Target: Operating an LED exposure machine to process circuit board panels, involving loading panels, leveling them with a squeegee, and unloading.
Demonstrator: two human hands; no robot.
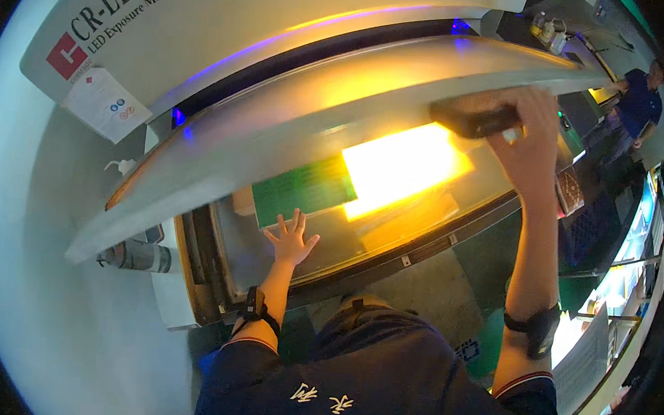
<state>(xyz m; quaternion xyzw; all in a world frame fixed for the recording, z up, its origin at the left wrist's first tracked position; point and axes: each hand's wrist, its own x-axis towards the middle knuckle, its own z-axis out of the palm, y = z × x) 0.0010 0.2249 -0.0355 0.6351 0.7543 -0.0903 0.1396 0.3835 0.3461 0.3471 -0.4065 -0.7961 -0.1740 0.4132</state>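
Observation:
My left hand (290, 241) is open, fingers spread, at the near edge of a green panel (306, 191) that lies flat on the glass-like bed of a large machine. Whether its fingertips press on the panel or the bed I cannot tell. Farther right, my right hand (532, 126) is closed round a dark brown block (473, 119), blurred by motion; its exact kind does not show. The block is above the far right end of a brightly lit rectangle (397, 170), which adjoins the green panel. Behind both hands arches the machine's raised, pale lid (277, 117).
The machine's cream housing (228, 35) rises beyond the lid. A grey cylinder (137, 256) stands by the left end. At the bed's near side runs a dark rail (374, 269). A person in dark clothes (638, 103) stands at far right, above a rack (630, 289).

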